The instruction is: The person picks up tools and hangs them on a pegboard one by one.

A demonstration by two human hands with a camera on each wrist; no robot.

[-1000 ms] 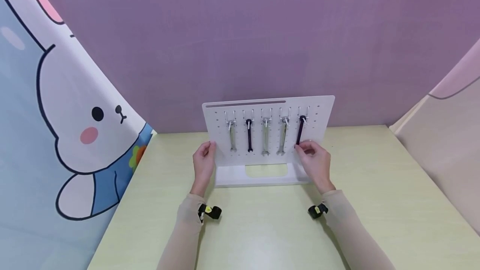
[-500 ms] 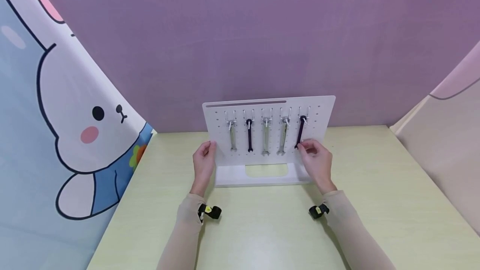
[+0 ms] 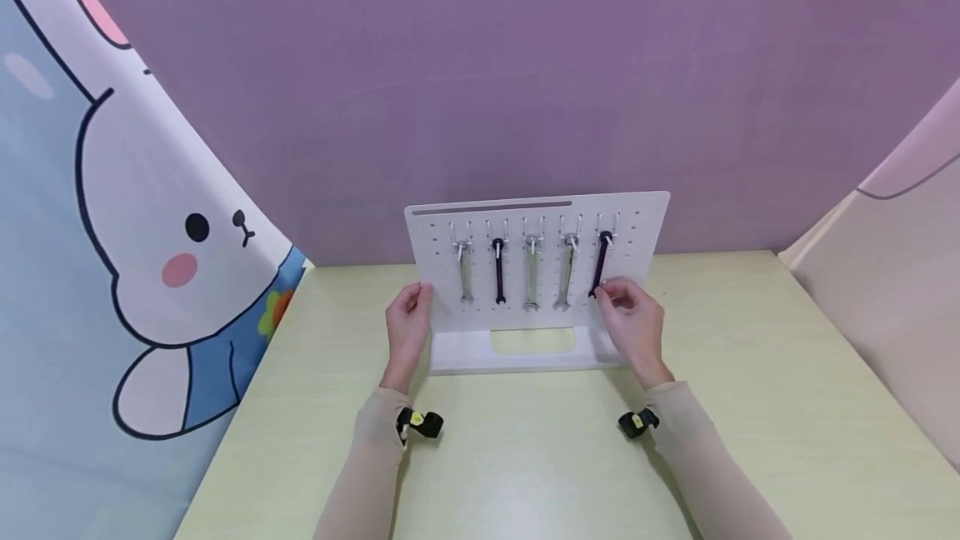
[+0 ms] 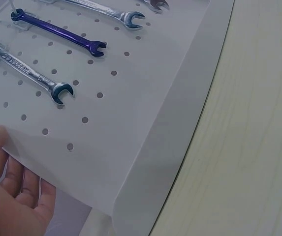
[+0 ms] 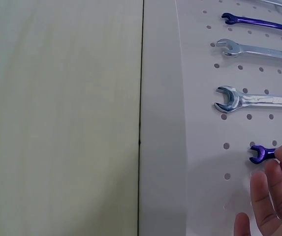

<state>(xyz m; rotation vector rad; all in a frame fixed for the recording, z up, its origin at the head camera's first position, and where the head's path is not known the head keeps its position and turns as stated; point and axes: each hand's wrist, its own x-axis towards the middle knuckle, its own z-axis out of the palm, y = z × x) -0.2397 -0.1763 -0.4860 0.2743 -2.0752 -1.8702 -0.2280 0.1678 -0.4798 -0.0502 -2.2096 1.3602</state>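
Observation:
A white pegboard (image 3: pixel 517 319) stands upright on its base, with several wrenches hanging from its hooks. My left hand (image 3: pixel 408 325) grips the board's left edge; in the left wrist view its thumb lies in front and the other fingers reach behind. At the far right of the row, a dark purple combination wrench (image 3: pixel 602 261) hangs by its ring end. My right hand (image 3: pixel 633 325) pinches that wrench near its open-end jaw, which pokes out past the thumb in the right wrist view. Silver wrenches (image 3: pixel 532 273) and another purple wrench (image 3: pixel 499 272) hang to its left.
The pegboard's base (image 3: pixel 465 354) has a rectangular cut-out and rests on a pale wooden table (image 3: pixel 517 457). A purple cloth backdrop (image 3: pixel 525 90) rises behind, and a rabbit-print cloth (image 3: pixel 150 273) hangs at the left.
My right hand has shifted slightly to the right since a second ago, still at the wrench's lower end. The left hand and the board have stayed put.

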